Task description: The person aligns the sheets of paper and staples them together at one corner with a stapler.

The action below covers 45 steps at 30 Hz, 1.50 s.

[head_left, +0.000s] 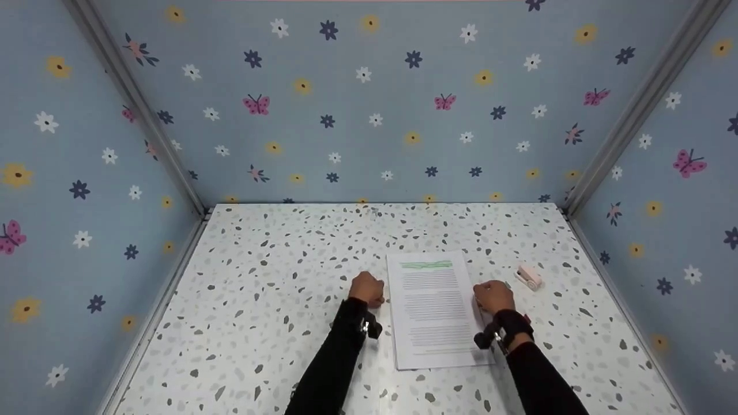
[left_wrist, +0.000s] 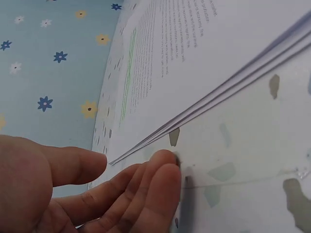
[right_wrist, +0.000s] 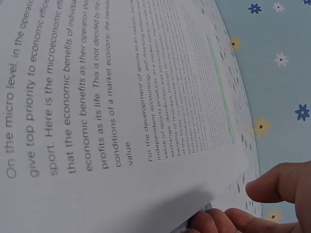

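A thin stack of printed sheets [head_left: 435, 308] with a green heading lies on the speckled table [head_left: 277, 276]. My left hand [head_left: 367, 288] rests at the stack's left edge. In the left wrist view its fingers [left_wrist: 160, 179] lie nearly straight with their tips on the table beside the layered paper edge [left_wrist: 204, 121], the thumb close to it. My right hand [head_left: 493, 295] sits at the stack's right edge. In the right wrist view its fingertips [right_wrist: 218, 221] touch the edge of the sheets [right_wrist: 97, 97], while the thumb [right_wrist: 277, 182] stands clear.
A small pink stapler [head_left: 528, 278] lies on the table to the right of the sheets, just beyond my right hand. Blue flowered walls [head_left: 369, 104] close the table in at the back and on both sides.
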{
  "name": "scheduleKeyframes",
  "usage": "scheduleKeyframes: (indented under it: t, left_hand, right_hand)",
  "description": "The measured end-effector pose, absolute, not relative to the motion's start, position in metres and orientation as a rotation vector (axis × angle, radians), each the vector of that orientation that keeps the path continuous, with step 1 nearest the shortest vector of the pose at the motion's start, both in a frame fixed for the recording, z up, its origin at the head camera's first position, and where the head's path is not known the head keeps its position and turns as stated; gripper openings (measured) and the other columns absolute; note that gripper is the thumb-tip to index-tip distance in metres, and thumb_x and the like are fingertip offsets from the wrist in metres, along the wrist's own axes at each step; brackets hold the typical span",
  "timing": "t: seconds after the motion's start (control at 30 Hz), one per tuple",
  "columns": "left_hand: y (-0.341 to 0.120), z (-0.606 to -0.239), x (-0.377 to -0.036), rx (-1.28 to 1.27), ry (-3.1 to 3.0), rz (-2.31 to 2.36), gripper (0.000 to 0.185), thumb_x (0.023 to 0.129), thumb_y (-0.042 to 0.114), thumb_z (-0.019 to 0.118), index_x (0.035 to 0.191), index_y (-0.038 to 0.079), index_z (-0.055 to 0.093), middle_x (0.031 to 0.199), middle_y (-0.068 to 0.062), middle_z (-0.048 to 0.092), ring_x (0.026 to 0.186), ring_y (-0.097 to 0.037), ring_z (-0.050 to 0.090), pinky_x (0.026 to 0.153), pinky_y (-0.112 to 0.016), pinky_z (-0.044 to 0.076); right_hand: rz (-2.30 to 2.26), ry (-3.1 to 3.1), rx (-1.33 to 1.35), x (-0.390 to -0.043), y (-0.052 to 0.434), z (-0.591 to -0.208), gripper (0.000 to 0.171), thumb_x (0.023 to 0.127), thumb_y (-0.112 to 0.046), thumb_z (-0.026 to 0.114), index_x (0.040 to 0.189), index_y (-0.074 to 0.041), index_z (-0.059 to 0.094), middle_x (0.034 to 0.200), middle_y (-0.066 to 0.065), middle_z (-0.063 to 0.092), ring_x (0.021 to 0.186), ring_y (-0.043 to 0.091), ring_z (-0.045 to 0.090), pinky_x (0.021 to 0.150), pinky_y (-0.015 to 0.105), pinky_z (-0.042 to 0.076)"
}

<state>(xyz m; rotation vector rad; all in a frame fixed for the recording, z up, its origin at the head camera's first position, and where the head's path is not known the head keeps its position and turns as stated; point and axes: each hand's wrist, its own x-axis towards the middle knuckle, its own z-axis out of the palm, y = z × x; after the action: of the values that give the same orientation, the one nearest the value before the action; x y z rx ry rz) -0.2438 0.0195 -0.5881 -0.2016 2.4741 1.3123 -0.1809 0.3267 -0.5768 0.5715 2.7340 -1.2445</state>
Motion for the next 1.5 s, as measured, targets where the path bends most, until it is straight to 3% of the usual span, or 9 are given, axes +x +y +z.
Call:
scheduleKeyframes:
  t: [0.13, 0.3, 0.53, 0.77, 1.23, 1.5]
  left_hand:
    - [0.019, -0.592, -0.246, -0.259, 2.358, 1.384, 0.025, 0.090, 0.000, 0.055, 0.066, 0.005, 0.061, 0.061, -0.005, 0.064, 0.054, -0.016, 0.061, 0.047, -0.025, 0.048]
    - [0.020, -0.591, -0.246, -0.262, 2.330, 1.420, 0.023, 0.088, -0.003, 0.055, 0.067, 0.005, 0.061, 0.061, -0.006, 0.063, 0.053, -0.016, 0.060, 0.044, -0.024, 0.046]
    - [0.020, -0.591, -0.247, -0.235, 2.319, 1.406, 0.027, 0.087, -0.004, 0.054, 0.062, 0.005, 0.058, 0.058, -0.004, 0.059, 0.049, -0.015, 0.055, 0.045, -0.026, 0.046]
    - [0.018, -0.590, -0.246, -0.227, 2.296, 1.430, 0.022, 0.086, -0.004, 0.056, 0.066, 0.004, 0.061, 0.064, -0.009, 0.065, 0.053, -0.016, 0.060, 0.049, -0.027, 0.050]
    - [0.015, -0.592, -0.248, -0.190, 2.252, 1.457, 0.014, 0.083, -0.006, 0.060, 0.072, 0.001, 0.064, 0.066, -0.009, 0.067, 0.054, -0.015, 0.058, 0.051, -0.024, 0.049]
    - [0.015, -0.596, -0.248, -0.208, 2.242, 1.515, 0.018, 0.081, -0.008, 0.059, 0.066, 0.002, 0.062, 0.061, -0.008, 0.064, 0.050, -0.013, 0.056, 0.048, -0.023, 0.047]
  right_hand:
    - [-1.208, 2.727, 0.569, -0.184, 0.327, -0.577, 0.036, 0.098, -0.021, 0.053, 0.078, 0.003, 0.070, 0.061, 0.003, 0.062, 0.059, 0.017, 0.060, 0.058, 0.030, 0.046]
    - [-1.188, 2.732, 0.572, -0.186, 0.324, -0.577, 0.035, 0.098, -0.023, 0.055, 0.079, 0.002, 0.071, 0.061, 0.001, 0.061, 0.059, 0.016, 0.060, 0.058, 0.029, 0.044]
    - [-1.150, 2.765, 0.574, -0.192, 0.320, -0.584, 0.036, 0.095, -0.024, 0.056, 0.069, -0.003, 0.068, 0.057, 0.000, 0.059, 0.057, 0.018, 0.058, 0.057, 0.030, 0.043]
    - [-1.136, 2.766, 0.581, -0.195, 0.319, -0.588, 0.038, 0.096, -0.025, 0.056, 0.061, -0.010, 0.058, 0.059, 0.002, 0.059, 0.058, 0.019, 0.058, 0.056, 0.031, 0.043]
    - [-1.228, 2.666, 0.581, -0.199, 0.323, -0.594, 0.035, 0.096, -0.025, 0.056, 0.064, -0.010, 0.056, 0.059, 0.001, 0.053, 0.057, 0.018, 0.051, 0.056, 0.031, 0.040]
    - [-1.272, 2.650, 0.532, -0.196, 0.321, -0.590, 0.025, 0.090, -0.018, 0.056, 0.088, 0.002, 0.072, 0.064, 0.003, 0.057, 0.059, 0.019, 0.053, 0.055, 0.031, 0.044]
